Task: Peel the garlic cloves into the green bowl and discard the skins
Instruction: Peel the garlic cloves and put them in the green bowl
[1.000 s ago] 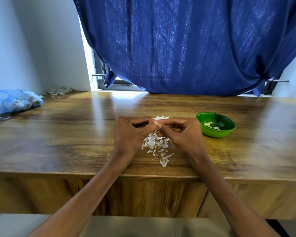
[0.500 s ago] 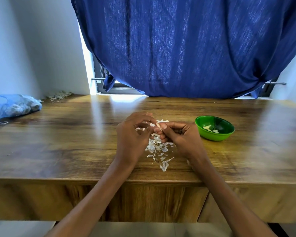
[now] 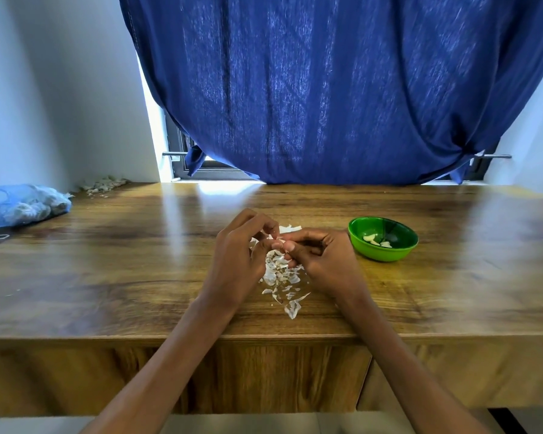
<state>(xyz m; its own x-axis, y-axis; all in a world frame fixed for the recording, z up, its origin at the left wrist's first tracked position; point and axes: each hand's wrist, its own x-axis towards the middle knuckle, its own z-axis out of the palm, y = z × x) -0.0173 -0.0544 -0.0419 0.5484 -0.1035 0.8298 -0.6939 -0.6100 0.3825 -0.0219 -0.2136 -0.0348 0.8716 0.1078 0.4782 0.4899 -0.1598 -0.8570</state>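
My left hand and my right hand meet fingertip to fingertip over the middle of the wooden table. Together they pinch a small garlic clove, mostly hidden by the fingers, with a bit of white skin showing. Beneath the hands lies a pile of white garlic skins. The green bowl stands just right of my right hand and holds a few peeled cloves.
A blue net bag of garlic lies at the table's far left edge. More loose skins sit in the back left corner by the wall. A dark blue curtain hangs behind the table.
The hands stay together over the skin pile. My left fingers have lifted and spread a little while working at the clove. The bowl has not moved.
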